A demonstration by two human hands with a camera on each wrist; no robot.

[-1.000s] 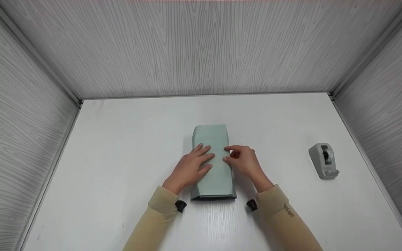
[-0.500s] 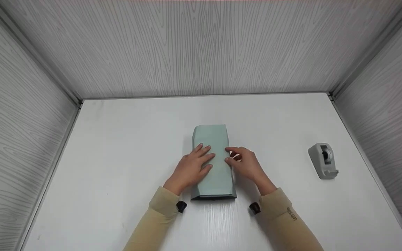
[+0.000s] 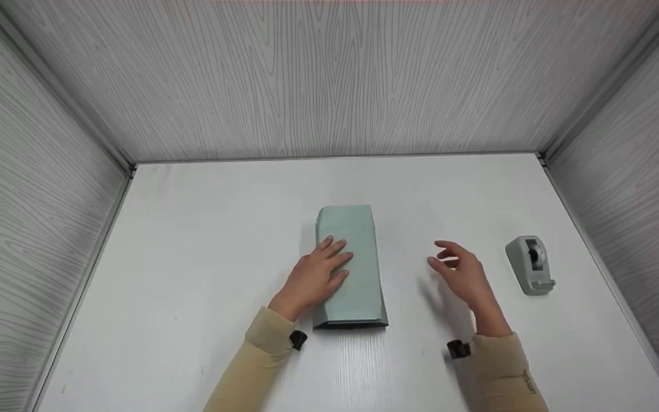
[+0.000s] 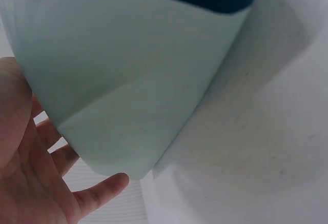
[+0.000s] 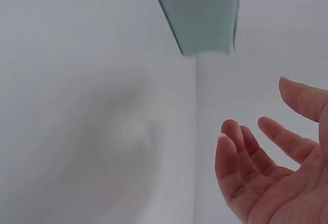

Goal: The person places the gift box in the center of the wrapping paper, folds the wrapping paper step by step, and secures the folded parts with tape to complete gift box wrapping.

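Observation:
A long pale green folded paper wrap [image 3: 355, 286] lies lengthwise on the white table. Its near end gapes a little, dark inside; the left wrist view shows that dark teal inner side above the pale paper [image 4: 128, 80]. My left hand [image 3: 312, 277] rests spread on the wrap's left half, fingers fairly straight. Off to the right, my right hand [image 3: 464, 277] hovers apart from the paper, above its own shadow. In the right wrist view its fingers [image 5: 246, 147] are loosely bent, with nothing between them and the thumb. Whatever lies inside the wrap is hidden.
A grey tape dispenser [image 3: 527, 274] with a roll in it stands on the right of the table [image 3: 221, 229], beyond my right hand. Wood-grain panels [image 3: 329, 80] enclose the table at the back and on both sides.
My right hand has left the wrap's right edge, where its thumb and fingertips were, and moved right toward the tape dispenser. The left hand and the wrap have stayed in place.

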